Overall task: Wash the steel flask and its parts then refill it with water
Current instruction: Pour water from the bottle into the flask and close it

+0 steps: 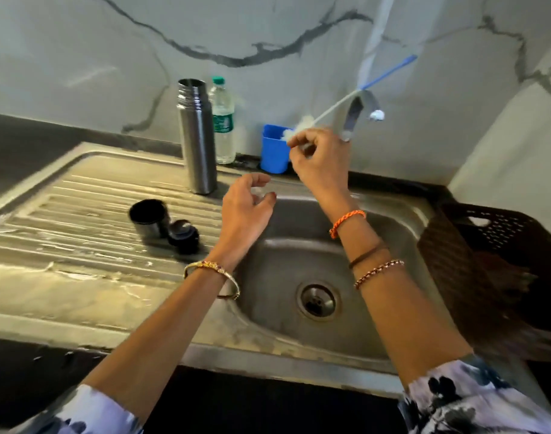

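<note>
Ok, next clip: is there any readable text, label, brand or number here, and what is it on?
Nothing can be read in this frame.
Plastic water bottle: it has a green and white label with print, too blurred to read.
Steel flask, its cup and its stopper: no marking visible.
Blue holder: plain.

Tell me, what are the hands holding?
The right hand pinches a long white-and-blue bottle brush at its bristle end, near the fluffy white tip. The left hand holds nothing.
</note>
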